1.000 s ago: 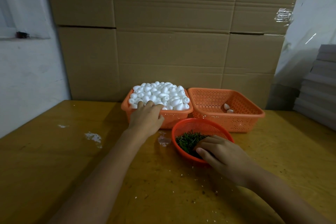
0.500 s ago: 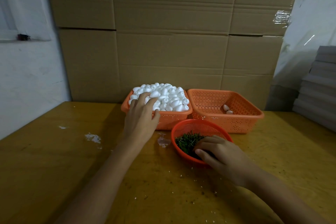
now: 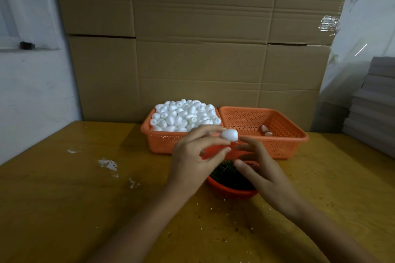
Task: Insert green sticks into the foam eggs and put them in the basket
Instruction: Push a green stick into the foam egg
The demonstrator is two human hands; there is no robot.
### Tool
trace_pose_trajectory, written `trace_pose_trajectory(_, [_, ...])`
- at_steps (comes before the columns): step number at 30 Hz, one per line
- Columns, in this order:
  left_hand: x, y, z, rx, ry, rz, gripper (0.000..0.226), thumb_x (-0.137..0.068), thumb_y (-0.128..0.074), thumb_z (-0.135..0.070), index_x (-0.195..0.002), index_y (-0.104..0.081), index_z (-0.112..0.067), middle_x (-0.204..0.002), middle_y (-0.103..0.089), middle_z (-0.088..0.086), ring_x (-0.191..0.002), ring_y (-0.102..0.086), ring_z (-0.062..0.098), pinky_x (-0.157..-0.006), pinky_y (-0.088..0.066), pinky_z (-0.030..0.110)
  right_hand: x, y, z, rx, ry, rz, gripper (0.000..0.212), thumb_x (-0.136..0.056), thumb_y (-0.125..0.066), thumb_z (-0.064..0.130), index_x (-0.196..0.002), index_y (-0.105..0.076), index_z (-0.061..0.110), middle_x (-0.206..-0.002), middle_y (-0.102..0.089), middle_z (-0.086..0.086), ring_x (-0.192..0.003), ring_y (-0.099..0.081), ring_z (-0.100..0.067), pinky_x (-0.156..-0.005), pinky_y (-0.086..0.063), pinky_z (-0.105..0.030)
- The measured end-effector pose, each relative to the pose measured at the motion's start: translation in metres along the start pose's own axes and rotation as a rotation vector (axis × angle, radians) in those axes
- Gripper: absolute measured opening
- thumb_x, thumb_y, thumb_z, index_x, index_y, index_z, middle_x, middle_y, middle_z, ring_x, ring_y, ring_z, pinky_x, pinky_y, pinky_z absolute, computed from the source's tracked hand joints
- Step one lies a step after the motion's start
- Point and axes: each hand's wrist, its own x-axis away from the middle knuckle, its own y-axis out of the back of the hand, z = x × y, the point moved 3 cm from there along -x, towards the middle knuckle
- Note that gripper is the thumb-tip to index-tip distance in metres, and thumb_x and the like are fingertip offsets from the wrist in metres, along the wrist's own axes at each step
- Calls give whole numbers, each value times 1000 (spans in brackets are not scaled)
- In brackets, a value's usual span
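No text, label, brand, number or sign can be read anywhere: the cardboard boxes (image 3: 198, 70), the orange baskets (image 3: 284, 147) and the desk (image 3: 64, 198) show only plain, unmarked surfaces.

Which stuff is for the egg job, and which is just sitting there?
For the job: small white foam egg pinched by the left hand; right hand; orange plastic basket heaped with foam eggs; round orange bowl of green sticks; nearly empty orange basket.
Just lying about: brown cardboard boxes; grey stacked boards; white crumbs on the wooden table.

Yellow table (image 3: 64, 198), two orange baskets (image 3: 162, 141), round bowl (image 3: 230, 192) (white crumbs (image 3: 108, 164))
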Motion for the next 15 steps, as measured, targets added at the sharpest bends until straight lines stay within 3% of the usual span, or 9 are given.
trace_pose_trajectory(2, [7,-8,-3,21,18,33,12,-82,-88,-9,-92,-84,-14,-113,-75,-6,-98,-69,4,-77,-44,10,0,1,6,-231,-32,-5,47,-101,-59,48,-146,-45,45,-134,-64,18,-123,-64,-6,-99,-58,-31])
trace_pose_trajectory(5, [15,-17,-3,25,18,88,11,-79,-89,-9,-87,-84,-15,-109,-76,-8,-97,-70,6,-77,-42,11,0,3,12,-364,-20,-28,34,-105,-57,29,-139,-57,25,-126,-71,3,-114,-70,-16,-90,-59,-25])
trace_pose_trajectory(8, [18,-18,-1,23,28,104,10,-78,-89,-10,-84,-82,-15,-106,-77,-10,-92,-70,7,-70,-44,14,-2,3,14,-343,-25,-32,19,-103,-60,15,-117,-69,8,-109,-75,-10,-100,-73,-30,-84,-63,-36])
trace_pose_trajectory(11, [20,-18,4,160,134,102,17,-78,-91,-7,-89,-81,-15,-105,-78,-11,-90,-74,11,-56,-55,32,-2,5,13,-366,-54,-45,19,-93,-69,16,-109,-71,5,-102,-77,-13,-89,-75,-29,-82,-63,-32])
trace_pose_trajectory(13, [21,-19,8,283,265,109,29,-78,-90,-5,-101,-77,-17,-106,-78,-11,-96,-76,15,-63,-61,40,-3,6,11,-400,-83,-71,21,-87,-76,17,-106,-72,6,-101,-78,-13,-88,-76,-28,-81,-62,-28])
trace_pose_trajectory(15, [22,-20,11,364,363,113,39,-79,-88,-4,-111,-72,-19,-109,-78,-10,-98,-76,17,-72,-63,34,-3,7,8,-439,-107,-87,22,-84,-79,14,-103,-73,7,-101,-79,-13,-94,-76,-27,-82,-61,-26])
